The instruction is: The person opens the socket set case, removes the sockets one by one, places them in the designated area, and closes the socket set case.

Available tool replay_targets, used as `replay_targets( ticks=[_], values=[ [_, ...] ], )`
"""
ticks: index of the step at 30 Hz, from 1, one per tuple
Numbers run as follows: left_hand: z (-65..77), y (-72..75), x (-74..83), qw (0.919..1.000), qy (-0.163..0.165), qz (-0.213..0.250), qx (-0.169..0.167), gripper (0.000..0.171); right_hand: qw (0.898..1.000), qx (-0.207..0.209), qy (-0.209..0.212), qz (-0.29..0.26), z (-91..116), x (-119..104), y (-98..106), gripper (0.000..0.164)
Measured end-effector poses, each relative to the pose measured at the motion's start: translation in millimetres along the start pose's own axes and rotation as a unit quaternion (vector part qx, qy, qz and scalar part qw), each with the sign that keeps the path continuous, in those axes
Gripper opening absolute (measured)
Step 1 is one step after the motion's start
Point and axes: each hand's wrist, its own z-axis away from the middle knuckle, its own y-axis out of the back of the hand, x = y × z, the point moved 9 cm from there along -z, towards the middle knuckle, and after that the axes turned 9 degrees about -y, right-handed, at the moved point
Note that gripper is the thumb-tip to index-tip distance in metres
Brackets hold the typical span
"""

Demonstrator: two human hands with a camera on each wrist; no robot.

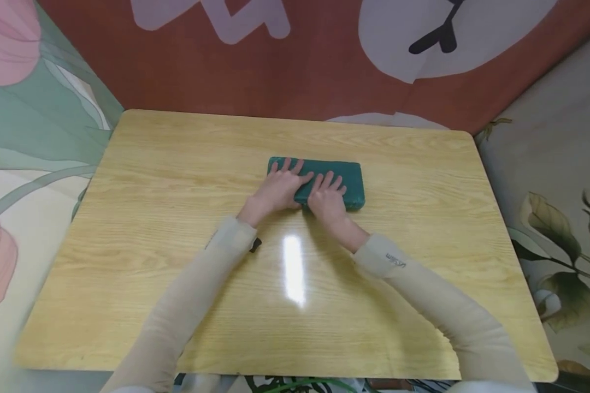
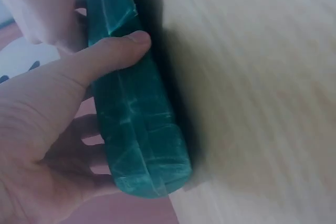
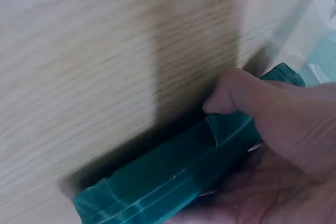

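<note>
A flat, rectangular green package (image 1: pixel 352 185) in shiny wrapping lies on the wooden table, towards its far side. My left hand (image 1: pixel 278 190) grips its left half, with fingers spread over the top. In the left wrist view, the left thumb (image 2: pixel 118 51) presses on the narrow near side of the package (image 2: pixel 139 124), which has creases and a lengthwise seam. My right hand (image 1: pixel 327 203) holds the package near its middle, fingers on top. The right wrist view has the right thumb (image 3: pixel 233 93) curled over the near side, beside a raised flap of wrapping (image 3: pixel 228 127).
The light wooden table (image 1: pixel 177 164) extends around the package on all sides. A bright light reflection lies on it between the forearms. Behind stands a red-brown printed backdrop (image 1: pixel 314 76), with patterned cloth at left and right. Cables (image 1: pixel 319 385) show below the front edge.
</note>
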Motion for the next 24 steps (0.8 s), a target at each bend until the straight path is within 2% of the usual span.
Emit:
replay_targets(
  ticks=[5, 10, 13, 17, 21, 24],
  values=[
    [8.3, -3.3, -2.6, 0.9996, 0.010, -0.024, 0.008, 0.083, 0.997, 0.023, 0.037, -0.063, 6, -2, 4, 0.043],
    [14.2, -6.2, -5.7, 0.9992, 0.020, -0.034, 0.002, 0.085, 0.979, 0.066, 0.104, -0.160, 19, -1, 8, 0.060],
    [16.1, -8.0, -5.4, 0.9990, 0.025, -0.038, -0.001, 0.085, 0.961, 0.121, 0.141, -0.203, 29, 4, 11, 0.064],
    [15.3, -10.5, 1.1, 0.9987, 0.012, -0.050, 0.005, 0.084, 0.934, 0.213, 0.171, -0.231, 42, 17, 13, 0.052],
    [15.5, -13.1, 7.1, 0.9966, 0.008, -0.081, 0.016, 0.090, 0.900, 0.298, 0.189, -0.258, 54, 33, 19, 0.039],
    [26.3, -9.6, 7.6, 0.9940, 0.014, -0.100, 0.042, 0.094, 0.877, 0.336, 0.201, -0.279, 60, 39, 27, 0.034]
  ],
)
